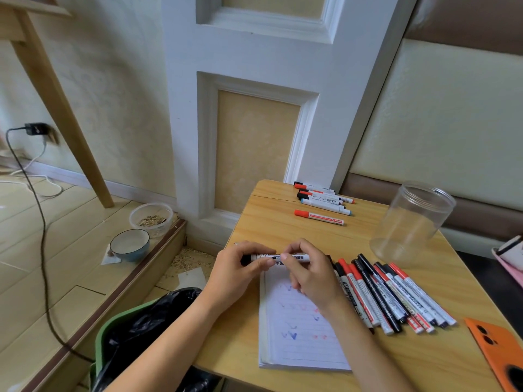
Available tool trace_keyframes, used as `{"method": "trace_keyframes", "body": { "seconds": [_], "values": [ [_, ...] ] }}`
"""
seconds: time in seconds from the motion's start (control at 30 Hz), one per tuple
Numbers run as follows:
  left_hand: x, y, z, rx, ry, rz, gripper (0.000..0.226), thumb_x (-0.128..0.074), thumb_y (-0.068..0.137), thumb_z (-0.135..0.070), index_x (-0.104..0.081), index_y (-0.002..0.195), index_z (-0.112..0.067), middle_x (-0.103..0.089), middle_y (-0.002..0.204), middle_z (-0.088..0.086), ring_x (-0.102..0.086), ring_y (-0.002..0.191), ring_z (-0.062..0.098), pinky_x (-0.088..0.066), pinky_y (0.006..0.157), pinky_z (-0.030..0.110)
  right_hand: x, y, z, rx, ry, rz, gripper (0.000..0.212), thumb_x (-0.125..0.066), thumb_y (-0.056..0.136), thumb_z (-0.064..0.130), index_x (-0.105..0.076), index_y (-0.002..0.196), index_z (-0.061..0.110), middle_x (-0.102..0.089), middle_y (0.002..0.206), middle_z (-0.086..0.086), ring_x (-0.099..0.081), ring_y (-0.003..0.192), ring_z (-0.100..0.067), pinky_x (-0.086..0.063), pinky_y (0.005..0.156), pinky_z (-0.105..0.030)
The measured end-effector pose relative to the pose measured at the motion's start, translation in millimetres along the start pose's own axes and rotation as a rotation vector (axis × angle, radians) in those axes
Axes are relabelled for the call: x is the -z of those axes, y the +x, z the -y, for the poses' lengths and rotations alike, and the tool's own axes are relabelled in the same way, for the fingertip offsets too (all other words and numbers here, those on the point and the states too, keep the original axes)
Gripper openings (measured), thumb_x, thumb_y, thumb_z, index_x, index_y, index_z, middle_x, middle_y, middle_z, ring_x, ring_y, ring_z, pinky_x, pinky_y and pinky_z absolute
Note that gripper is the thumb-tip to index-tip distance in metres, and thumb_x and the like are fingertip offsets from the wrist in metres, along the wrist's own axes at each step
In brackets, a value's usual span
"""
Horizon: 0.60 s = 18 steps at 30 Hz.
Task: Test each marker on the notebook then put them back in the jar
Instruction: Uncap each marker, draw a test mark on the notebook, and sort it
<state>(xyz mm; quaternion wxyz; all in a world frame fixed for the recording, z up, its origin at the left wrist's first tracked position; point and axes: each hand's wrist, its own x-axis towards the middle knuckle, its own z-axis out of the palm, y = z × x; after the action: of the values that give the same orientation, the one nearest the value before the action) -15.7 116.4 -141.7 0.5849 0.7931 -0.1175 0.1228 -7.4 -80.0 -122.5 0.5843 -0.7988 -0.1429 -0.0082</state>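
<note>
Both forearms reach in from the near edge of the worktop (283, 230), and the left hand (240, 271) and right hand (310, 271) meet over the top edge of the notebook (300, 329). Each hand pinches one black-capped marker (276, 257), held level between them: left fingers near the capped end, right fingers around the barrel. Below, the notebook's lined page carries small blue and red test marks. Just right of it lies a fanned pile of markers (393, 295) with red and black caps. Toward the far right corner stands the clear jar (410, 224), open-topped. Along the far edge rests a second group of markers (322, 200). An orange phone (498, 352) lies at the near right corner.
</note>
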Motion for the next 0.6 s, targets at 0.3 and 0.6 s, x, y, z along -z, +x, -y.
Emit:
{"method": "trace_keyframes", "body": {
  "seconds": [0.3,0.6],
  "values": [
    [0.8,-0.7,-0.2,-0.016,0.032,-0.014,0.004,-0.077,0.091,-0.028,-0.074,0.091,-0.025,-0.072,0.084,-0.008,-0.066,0.078,0.008,-0.048,0.071,0.021,-1.6,0.2,-2.1,0.035,-0.063,0.018,0.01,-0.066,0.1,0.029,-0.064,0.092,0.023,-0.053,0.055,0.006,-0.052,0.052,-0.015,-0.042,0.053,-0.03],
    [-6.9,-2.5,1.2,-0.051,0.092,-0.13,0.015,-0.078,0.09,-0.03,-0.066,0.1,-0.033,-0.067,0.092,-0.014,-0.064,0.088,0.01,-0.049,0.075,0.024,-2.4,6.3,-9.8,0.238,-0.223,-0.131,0.006,-0.078,0.091,0.025,-0.077,0.096,0.027,-0.061,0.103,0.012,-0.062,0.105,-0.011,-0.049,0.085,-0.019]
  ]
}}
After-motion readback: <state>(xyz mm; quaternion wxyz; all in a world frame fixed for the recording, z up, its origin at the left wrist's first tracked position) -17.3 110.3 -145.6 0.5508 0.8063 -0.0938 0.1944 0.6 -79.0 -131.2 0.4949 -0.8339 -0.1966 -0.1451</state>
